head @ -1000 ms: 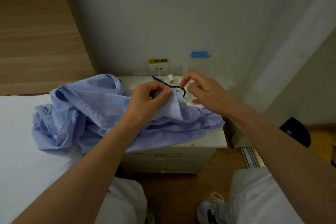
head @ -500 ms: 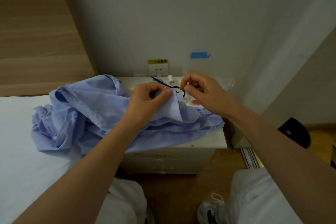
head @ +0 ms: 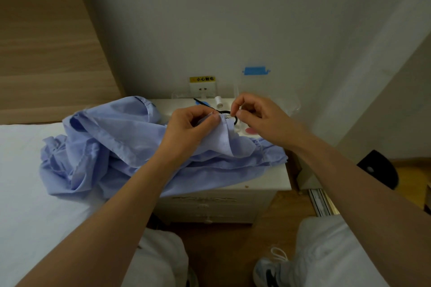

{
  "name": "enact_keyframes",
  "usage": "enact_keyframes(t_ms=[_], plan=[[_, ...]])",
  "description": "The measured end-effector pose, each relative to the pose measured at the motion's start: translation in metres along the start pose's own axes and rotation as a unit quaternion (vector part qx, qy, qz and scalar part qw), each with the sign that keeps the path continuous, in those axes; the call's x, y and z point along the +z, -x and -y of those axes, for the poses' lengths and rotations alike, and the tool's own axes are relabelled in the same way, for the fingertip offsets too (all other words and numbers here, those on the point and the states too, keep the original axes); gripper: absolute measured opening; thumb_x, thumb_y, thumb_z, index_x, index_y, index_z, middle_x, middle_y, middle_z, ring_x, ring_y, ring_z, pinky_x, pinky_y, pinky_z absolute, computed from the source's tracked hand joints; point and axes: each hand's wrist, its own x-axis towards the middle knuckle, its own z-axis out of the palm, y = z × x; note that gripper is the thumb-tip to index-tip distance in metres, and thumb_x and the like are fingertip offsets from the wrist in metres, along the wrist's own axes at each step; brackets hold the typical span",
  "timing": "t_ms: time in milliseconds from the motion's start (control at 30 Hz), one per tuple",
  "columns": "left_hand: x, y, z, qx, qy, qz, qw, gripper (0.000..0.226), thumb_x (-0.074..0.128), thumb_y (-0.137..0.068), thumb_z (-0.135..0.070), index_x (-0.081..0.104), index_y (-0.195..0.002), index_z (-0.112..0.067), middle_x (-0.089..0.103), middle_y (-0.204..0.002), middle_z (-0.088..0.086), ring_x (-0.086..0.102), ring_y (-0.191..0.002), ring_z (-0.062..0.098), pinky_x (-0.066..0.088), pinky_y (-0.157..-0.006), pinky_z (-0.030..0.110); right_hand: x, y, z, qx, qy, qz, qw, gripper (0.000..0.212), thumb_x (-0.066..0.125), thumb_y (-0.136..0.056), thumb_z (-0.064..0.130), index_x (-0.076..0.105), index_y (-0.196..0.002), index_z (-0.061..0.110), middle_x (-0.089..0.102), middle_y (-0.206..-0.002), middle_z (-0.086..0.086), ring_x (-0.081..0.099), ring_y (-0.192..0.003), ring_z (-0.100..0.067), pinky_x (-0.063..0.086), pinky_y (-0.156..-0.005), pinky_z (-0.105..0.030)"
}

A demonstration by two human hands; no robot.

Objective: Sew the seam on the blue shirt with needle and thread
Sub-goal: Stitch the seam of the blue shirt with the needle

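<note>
Left hand [head: 193, 123] pinches raised fold of crumpled light-blue cotton shirt [head: 116, 137]. Right hand [head: 261, 119] pinches apparent thin metal needle [head: 227, 112] at fold's right edge. Sewing seemingly midway; finished stitches indiscernible.

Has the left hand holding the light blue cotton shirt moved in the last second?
No. The left hand holds the same spot, just below and left of the small white thread spool, pinching the light blue shirt.
</note>
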Motion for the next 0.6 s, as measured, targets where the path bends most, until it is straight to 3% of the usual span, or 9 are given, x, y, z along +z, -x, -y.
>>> enact_keyframes(t_ms=[100,200,233,300,367,600], plan=[[0.000,0.000,0.001,-0.002,-0.001,0.000,1.000,0.017,0.056,-0.095,-0.011,0.072,-0.091,-0.005,0.069,-0.081,0.005,0.059,-0.072,0.002,0.045,-0.065,0.013,0.001,0.000,-0.001,-0.004,0.005,0.002,1.000,0.021,0.047,-0.098,0.011,0.058,-0.088,0.026,0.055,-0.087,-0.027,0.050,-0.076,-0.040,0.051,-0.071,-0.048],[0.000,0.000,0.000,-0.005,0.003,-0.001,1.000,0.017,0.057,-0.095,-0.011,0.072,-0.091,-0.004,0.069,-0.082,0.008,0.060,-0.073,0.005,0.047,-0.066,0.016,0.003,0.000,-0.002,-0.003,0.006,-0.004,1.000,0.013,0.051,-0.098,0.014,0.057,-0.089,0.021,0.054,-0.083,-0.025,0.047,-0.068,-0.027,0.050,-0.067,-0.049],[0.000,-0.001,0.000,-0.005,0.003,0.001,1.000,0.017,0.057,-0.095,-0.011,0.071,-0.090,-0.005,0.069,-0.081,0.008,0.060,-0.073,0.007,0.047,-0.066,0.017,0.004,0.000,-0.002,-0.006,0.003,-0.005,1.000,0.008,0.055,-0.097,0.020,0.057,-0.089,0.019,0.054,-0.076,-0.021,0.046,-0.064,-0.022,0.048,-0.064,-0.047],[0.000,-0.001,-0.001,-0.007,0.007,0.009,1.000,0.017,0.056,-0.095,-0.012,0.071,-0.090,-0.006,0.069,-0.080,0.007,0.061,-0.073,0.007,0.048,-0.066,0.018,0.007,0.001,-0.001,-0.012,-0.003,-0.017,1.000,0.025,0.064,-0.089,0.039,0.055,-0.086,0.016,0.047,-0.053,0.005,0.039,-0.053,-0.009,0.041,-0.054,-0.033],[0.001,0.000,-0.002,-0.011,0.014,0.011,1.000,0.017,0.056,-0.095,-0.013,0.071,-0.091,-0.007,0.069,-0.081,0.007,0.062,-0.074,0.008,0.048,-0.066,0.018,0.011,0.001,-0.001,-0.018,0.004,-0.043,0.999,0.038,0.067,-0.078,0.050,0.053,-0.082,0.015,0.041,-0.047,0.014,0.032,-0.047,-0.006,0.035,-0.052,-0.023],[-0.002,0.000,-0.004,-0.012,0.029,0.037,0.999,0.020,0.054,-0.097,-0.013,0.071,-0.091,-0.004,0.067,-0.078,0.006,0.058,-0.071,0.008,0.045,-0.066,0.017,0.011,0.000,-0.001,-0.017,-0.061,-0.037,0.997,0.026,0.068,-0.088,0.024,0.049,-0.075,0.012,0.045,-0.046,0.017,0.035,-0.042,-0.004,0.033,-0.048,-0.011]])
